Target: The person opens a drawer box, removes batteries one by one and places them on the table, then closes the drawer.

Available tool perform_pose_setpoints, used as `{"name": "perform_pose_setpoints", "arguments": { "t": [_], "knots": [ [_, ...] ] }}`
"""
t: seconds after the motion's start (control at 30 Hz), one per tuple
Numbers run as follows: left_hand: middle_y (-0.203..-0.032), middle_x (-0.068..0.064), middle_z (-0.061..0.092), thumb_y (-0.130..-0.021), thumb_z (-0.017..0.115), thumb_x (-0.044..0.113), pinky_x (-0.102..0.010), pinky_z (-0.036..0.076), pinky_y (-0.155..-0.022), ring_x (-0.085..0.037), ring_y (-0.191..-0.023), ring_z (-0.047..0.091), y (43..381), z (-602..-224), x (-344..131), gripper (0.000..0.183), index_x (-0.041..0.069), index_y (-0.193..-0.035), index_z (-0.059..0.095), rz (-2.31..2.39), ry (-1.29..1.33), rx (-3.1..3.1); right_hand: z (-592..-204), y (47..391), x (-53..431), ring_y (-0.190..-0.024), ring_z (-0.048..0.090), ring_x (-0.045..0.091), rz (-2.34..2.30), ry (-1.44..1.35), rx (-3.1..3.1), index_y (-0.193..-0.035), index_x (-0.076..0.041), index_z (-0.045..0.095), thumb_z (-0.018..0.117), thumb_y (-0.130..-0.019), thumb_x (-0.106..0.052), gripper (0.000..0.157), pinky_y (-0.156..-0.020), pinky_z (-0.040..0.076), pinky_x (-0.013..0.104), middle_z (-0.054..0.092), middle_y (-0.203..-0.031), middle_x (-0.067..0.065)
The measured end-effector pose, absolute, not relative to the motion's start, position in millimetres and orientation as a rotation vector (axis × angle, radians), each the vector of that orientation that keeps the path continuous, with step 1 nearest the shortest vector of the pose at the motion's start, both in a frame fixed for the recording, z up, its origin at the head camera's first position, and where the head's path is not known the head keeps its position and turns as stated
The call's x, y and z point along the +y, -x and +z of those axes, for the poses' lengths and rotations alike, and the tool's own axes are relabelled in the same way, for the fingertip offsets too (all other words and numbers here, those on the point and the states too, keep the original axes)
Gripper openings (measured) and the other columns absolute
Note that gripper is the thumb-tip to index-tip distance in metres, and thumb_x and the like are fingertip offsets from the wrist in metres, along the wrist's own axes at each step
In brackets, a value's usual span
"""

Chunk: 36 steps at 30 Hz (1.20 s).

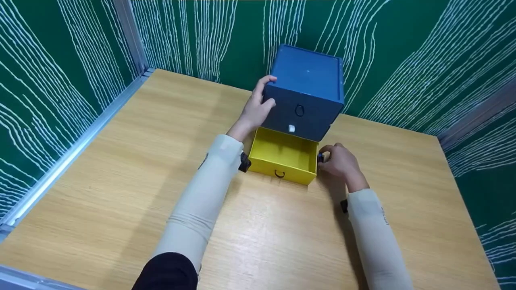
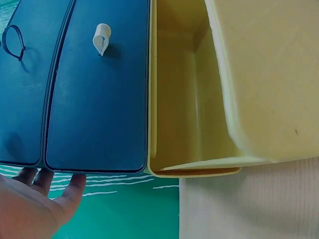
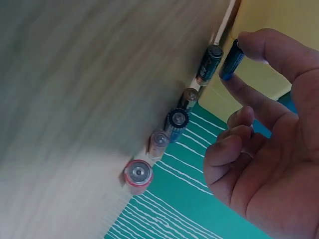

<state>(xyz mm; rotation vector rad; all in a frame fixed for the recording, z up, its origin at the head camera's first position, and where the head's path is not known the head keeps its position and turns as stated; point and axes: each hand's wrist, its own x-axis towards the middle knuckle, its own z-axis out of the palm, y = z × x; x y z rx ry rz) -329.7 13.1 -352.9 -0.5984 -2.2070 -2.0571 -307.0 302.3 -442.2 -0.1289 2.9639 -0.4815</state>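
Note:
A blue cabinet (image 1: 308, 72) stands at the back of the table with its bottom yellow drawer (image 1: 282, 177) pulled out and nothing inside it. My left hand (image 1: 254, 108) rests against the cabinet's left side, fingers at its upper edge; in the left wrist view its fingertips (image 2: 75, 186) touch that side. Beside the drawer's right wall is my right hand (image 1: 340, 161). It pinches a small dark cylindrical battery (image 3: 232, 60) between thumb and index finger, the other fingers curled loosely. Several batteries of differing sizes, one a red-rimmed battery (image 3: 138, 174), stand in a row nearby.
The closed blue drawers above carry a black loop pull (image 1: 299, 110) and a white loop tab (image 1: 291, 128). Another black pull (image 1: 279, 173) is on the yellow drawer front. Green walls (image 1: 242, 44) with white wavy lines enclose the wooden table (image 1: 141, 161).

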Motion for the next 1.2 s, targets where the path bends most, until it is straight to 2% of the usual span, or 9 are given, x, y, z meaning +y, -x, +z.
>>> {"name": "perform_pose_setpoints", "arguments": {
  "t": [0.33,0.73,1.2],
  "knots": [
    [-0.142,0.007,0.018,-0.087,0.038,0.01,-0.041,0.027,-0.1,-0.016,-0.121,0.03,329.2,-353.9,13.4,0.046,0.03,-0.127,0.029,-2.042,0.579,-2.238,-444.2,309.8,299.3,-0.08,0.046,0.027,-0.462,0.114,2.941,-0.113,-0.012,0.056,0.07,-0.07,-0.026,0.048,-0.071,0.042,0.037,0.047,-0.096,0.012],
    [-0.142,0.008,0.018,-0.086,0.038,0.01,-0.042,0.027,-0.1,-0.017,-0.121,0.03,330.2,-352.9,13.2,0.046,0.03,-0.127,0.029,-2.052,0.581,-2.23,-444.4,312.6,295.8,-0.081,0.046,0.027,-0.427,0.144,2.943,-0.111,-0.012,0.057,0.068,-0.073,-0.02,0.04,-0.078,0.042,0.04,0.048,-0.096,0.01],
    [-0.142,0.008,0.018,-0.086,0.038,0.009,-0.04,0.027,-0.1,-0.015,-0.122,0.028,331.1,-353.6,13.4,0.046,0.03,-0.127,0.029,-2.037,0.581,-2.228,-445.3,315.6,297.0,-0.079,0.048,0.026,-0.335,0.205,2.949,-0.108,-0.011,0.058,0.068,-0.071,-0.022,0.04,-0.078,0.042,0.043,0.05,-0.096,0.011]
  ]
}}
